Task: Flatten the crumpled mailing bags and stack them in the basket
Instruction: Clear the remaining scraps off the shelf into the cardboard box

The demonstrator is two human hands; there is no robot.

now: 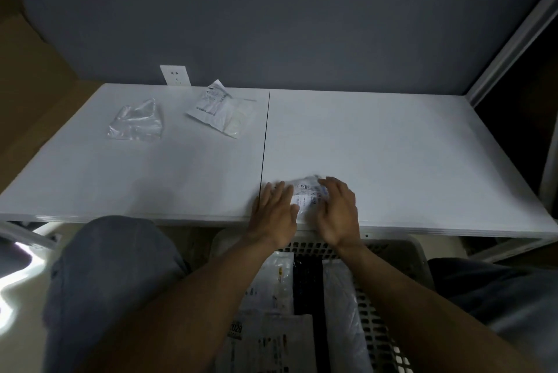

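A white mailing bag with a printed label (306,196) lies at the near edge of the white table (392,146). My left hand (276,211) presses on its left side with straight fingers. My right hand (339,211) lies on its right side, fingers slightly bent over it. A crumpled clear bag (136,122) and a white labelled bag (220,108) lie at the far left of the table. Below the table edge, between my knees, stands a white perforated basket (380,321) with several flattened bags (271,297) in it.
A wall socket (175,74) sits on the grey wall behind the table. Brown cardboard (33,80) stands at the left. A dark seam (265,143) splits the tabletop. My knees (111,267) flank the basket.
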